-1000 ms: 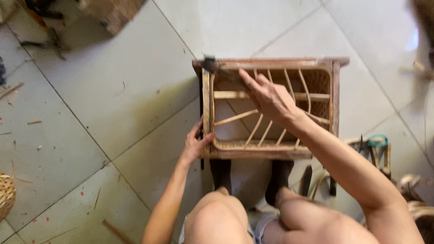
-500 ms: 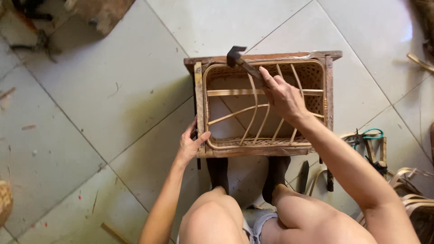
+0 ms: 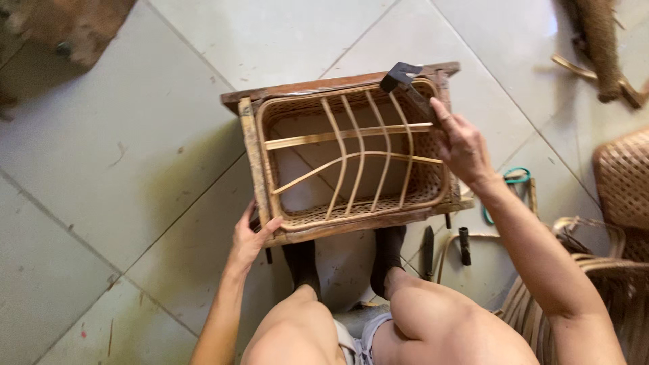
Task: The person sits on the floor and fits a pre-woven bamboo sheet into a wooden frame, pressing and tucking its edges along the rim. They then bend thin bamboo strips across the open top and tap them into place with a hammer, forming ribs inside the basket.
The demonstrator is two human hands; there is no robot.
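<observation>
Tiled floor (image 3: 169, 122): pale tiles, diagonal grout lines, scuffed. Person sits over it, knees at bottom of the view, dark-socked feet under the work.

Rattan stool frame (image 3: 351, 159): biggest item, centre of view, lies on its side on the floor just ahead of the feet. Dark wooden outer frame, woven rattan lining, open face up. Inside: several curved cane ribs crossed by two lighter flat slats.

Woven rattan piece (image 3: 625, 179) at the right edge, well apart from the frame; more bent cane below it by the right arm.

Left hand (image 3: 249, 236): clenched on the frame's near-left corner, thumb on top of the edge, fingers wrapped under.

Right hand (image 3: 460, 145): at the far-right rim of the frame, grasping the hammer (image 3: 404, 78) by its handle. Index finger extended along the handle. Dark metal head sits over the far-right corner of the frame; contact with the wood cannot be told.

Small stuff on the floor right of the frame: teal-handled tool (image 3: 515, 177), partly hidden by the right wrist; two short dark tools (image 3: 446, 247) beside the right foot.
</observation>
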